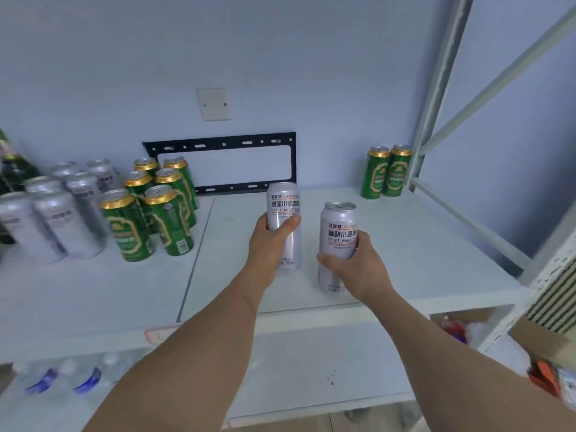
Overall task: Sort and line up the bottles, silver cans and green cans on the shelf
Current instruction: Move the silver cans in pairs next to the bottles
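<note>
White flat shelf (405,244) spanning mid-frame. At 9 o'clock, cluster of tall silver aluminium cans (59,210), upright, packed close; dark green glass bottles (12,173) just behind, far left edge, blurred. At 10 o'clock, group of six green cans with gold rims (156,207), touching the silver cluster. At 2 o'clock, pair of green gold-topped cans (386,171), side by side, well apart from the rest. Centre: left hand (271,241) fingers wrapped round left silver wheat-beer can (283,201); right hand (358,266) fingers gripping right silver wheat-beer can (338,229), both upright, near each other.

Even, cool light; soft shadows; edges bowed, blurred at left.
</note>
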